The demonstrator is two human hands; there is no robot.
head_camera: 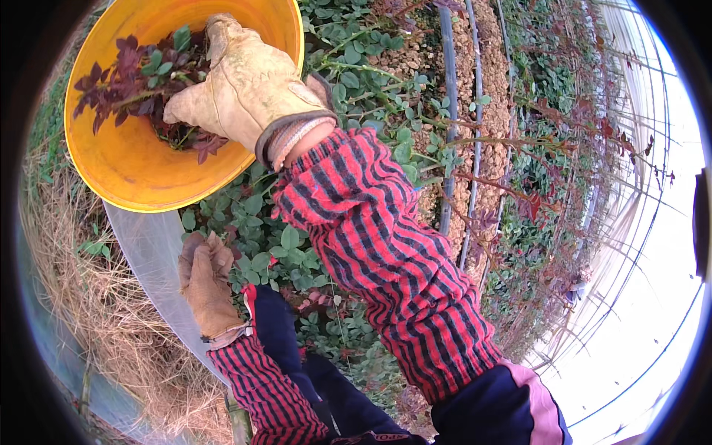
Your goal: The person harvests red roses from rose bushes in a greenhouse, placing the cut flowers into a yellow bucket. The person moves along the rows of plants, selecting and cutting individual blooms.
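Observation:
My right hand [245,83], in a pale, soiled work glove, reaches inside a yellow plastic bucket [167,192]. Its thumb and fingers lie around a bunch of leafy cuttings [128,78] with dark red and green leaves; the fingertips are partly hidden. More clippings lie beneath that hand. Lower down, my left hand [208,283] wears a tan glove and has its fingers curled beside green leafy plants [261,245]. Its palm is turned out of sight, so I cannot tell whether it holds anything. Both forearms wear red and black striped sleeves.
A translucent plastic strip [153,261] runs below the bucket, beside dry straw [105,311]. To the right, pipes [449,111] run along a bed of crumbly soil [489,83]. Long reddish stems [500,189] cross over them. Plastic sheeting and wires [639,183] stand beyond.

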